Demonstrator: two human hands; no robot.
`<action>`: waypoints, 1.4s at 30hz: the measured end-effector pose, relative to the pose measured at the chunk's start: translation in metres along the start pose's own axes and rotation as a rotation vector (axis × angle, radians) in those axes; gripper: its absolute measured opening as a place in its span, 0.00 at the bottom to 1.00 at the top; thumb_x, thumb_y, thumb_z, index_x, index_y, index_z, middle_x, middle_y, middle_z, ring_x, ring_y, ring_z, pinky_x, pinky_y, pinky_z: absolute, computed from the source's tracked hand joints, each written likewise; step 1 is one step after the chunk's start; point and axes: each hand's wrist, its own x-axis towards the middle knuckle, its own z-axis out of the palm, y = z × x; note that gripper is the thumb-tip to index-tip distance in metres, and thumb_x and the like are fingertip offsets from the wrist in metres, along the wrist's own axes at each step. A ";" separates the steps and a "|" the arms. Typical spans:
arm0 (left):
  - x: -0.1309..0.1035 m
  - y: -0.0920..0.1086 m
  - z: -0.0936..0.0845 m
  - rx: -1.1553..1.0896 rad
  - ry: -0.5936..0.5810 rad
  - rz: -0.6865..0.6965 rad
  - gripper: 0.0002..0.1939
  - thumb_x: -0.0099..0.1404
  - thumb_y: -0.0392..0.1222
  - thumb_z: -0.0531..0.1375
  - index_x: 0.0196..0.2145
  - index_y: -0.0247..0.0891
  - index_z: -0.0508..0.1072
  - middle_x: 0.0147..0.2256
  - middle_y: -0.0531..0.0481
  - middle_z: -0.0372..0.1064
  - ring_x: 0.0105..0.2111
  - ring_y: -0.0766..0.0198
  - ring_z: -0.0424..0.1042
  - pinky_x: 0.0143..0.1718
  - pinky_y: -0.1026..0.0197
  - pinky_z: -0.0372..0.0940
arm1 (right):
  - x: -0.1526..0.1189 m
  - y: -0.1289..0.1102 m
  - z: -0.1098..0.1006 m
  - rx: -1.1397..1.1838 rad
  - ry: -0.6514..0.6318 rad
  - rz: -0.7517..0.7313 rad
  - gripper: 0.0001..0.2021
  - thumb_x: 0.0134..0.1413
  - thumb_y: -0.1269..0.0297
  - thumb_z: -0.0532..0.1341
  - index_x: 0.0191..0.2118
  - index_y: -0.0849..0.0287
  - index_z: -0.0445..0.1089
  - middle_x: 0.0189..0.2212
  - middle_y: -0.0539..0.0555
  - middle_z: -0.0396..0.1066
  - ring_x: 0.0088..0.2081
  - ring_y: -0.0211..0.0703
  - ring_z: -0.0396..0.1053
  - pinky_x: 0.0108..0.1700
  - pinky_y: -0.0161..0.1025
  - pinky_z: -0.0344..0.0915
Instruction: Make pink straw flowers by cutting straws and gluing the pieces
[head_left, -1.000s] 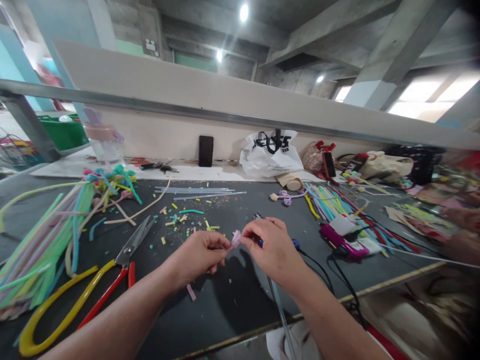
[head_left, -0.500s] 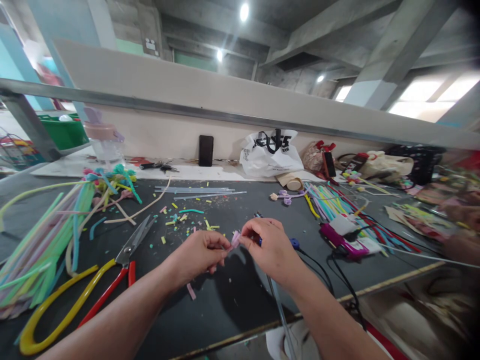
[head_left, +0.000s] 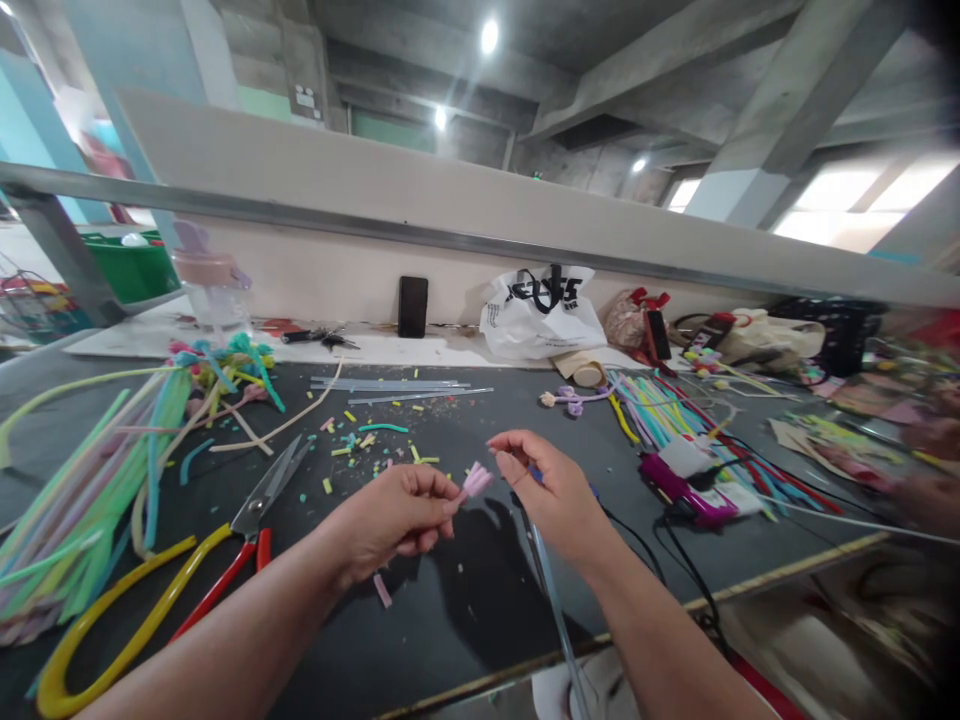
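Note:
My left hand (head_left: 411,508) is closed in a pinch on the base of a small pink fuzzy chenille tuft (head_left: 478,480), whose short strands fan out to the right. Just right of it is my right hand (head_left: 546,492), its thumb and index finger slightly apart and not touching the tuft. Under that hand a tool with a blue part is mostly hidden, and a long clear stick (head_left: 556,610) runs from it past the table edge. Large scissors (head_left: 251,515) with yellow and red handles lie partly spread beside my left forearm.
Bundles of coloured chenille stems lie left (head_left: 90,500) and right (head_left: 645,400). Clear sticks (head_left: 397,385) and cut scraps (head_left: 367,440) are on the dark table (head_left: 480,640). A phone (head_left: 412,307), white bag (head_left: 540,320) and purple device (head_left: 694,490) with cables stand about. A blurred co-worker's hand (head_left: 926,470) shows far right.
My right fingers have come off the pink tuft and drawn slightly away. The tuft stays in my left hand, with its fanned strands now in plain view.

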 end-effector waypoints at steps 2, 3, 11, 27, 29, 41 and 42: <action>0.001 -0.001 -0.001 -0.025 -0.007 0.001 0.09 0.53 0.40 0.60 0.32 0.33 0.69 0.21 0.53 0.65 0.15 0.77 0.57 0.14 0.73 0.43 | 0.000 0.002 0.001 0.124 -0.086 0.055 0.12 0.52 0.63 0.56 0.44 0.59 0.65 0.39 0.54 0.69 0.34 0.38 0.67 0.38 0.37 0.63; 0.001 -0.001 -0.001 -0.031 -0.008 0.000 0.09 0.54 0.40 0.60 0.32 0.32 0.69 0.21 0.53 0.65 0.15 0.77 0.57 0.13 0.73 0.43 | 0.000 0.002 0.001 0.184 -0.140 0.068 0.14 0.51 0.64 0.58 0.45 0.59 0.65 0.41 0.55 0.69 0.35 0.38 0.67 0.39 0.38 0.64; -0.003 0.000 0.000 -0.005 -0.024 0.004 0.09 0.55 0.41 0.60 0.32 0.32 0.69 0.21 0.53 0.64 0.15 0.78 0.57 0.14 0.73 0.43 | 0.000 0.003 0.007 0.224 -0.220 0.064 0.15 0.46 0.70 0.61 0.43 0.60 0.66 0.35 0.53 0.70 0.35 0.39 0.68 0.40 0.39 0.65; 0.009 -0.006 0.010 0.325 0.313 0.107 0.02 0.53 0.36 0.54 0.28 0.38 0.64 0.15 0.57 0.64 0.12 0.69 0.64 0.14 0.69 0.57 | 0.002 0.006 0.007 0.528 -0.217 0.189 0.16 0.50 0.57 0.60 0.43 0.60 0.65 0.39 0.55 0.69 0.38 0.39 0.67 0.41 0.38 0.64; 0.009 -0.006 0.012 0.364 0.342 0.118 0.02 0.53 0.35 0.53 0.28 0.38 0.64 0.15 0.56 0.65 0.13 0.68 0.66 0.16 0.68 0.59 | 0.002 0.006 0.007 0.539 -0.212 0.191 0.16 0.50 0.57 0.60 0.43 0.60 0.65 0.39 0.55 0.69 0.38 0.39 0.67 0.41 0.38 0.63; 0.002 0.003 0.012 0.047 0.264 0.202 0.06 0.54 0.38 0.57 0.28 0.37 0.60 0.23 0.56 0.65 0.18 0.69 0.68 0.18 0.67 0.63 | 0.002 0.013 0.014 0.416 -0.207 0.175 0.14 0.50 0.60 0.59 0.42 0.60 0.66 0.34 0.52 0.67 0.30 0.36 0.64 0.34 0.36 0.64; 0.001 0.005 0.010 0.034 0.271 0.229 0.07 0.54 0.38 0.58 0.28 0.37 0.61 0.23 0.56 0.65 0.18 0.71 0.67 0.16 0.69 0.60 | 0.004 0.016 0.014 0.337 -0.180 0.159 0.13 0.50 0.61 0.58 0.42 0.60 0.66 0.32 0.51 0.67 0.29 0.36 0.64 0.33 0.36 0.64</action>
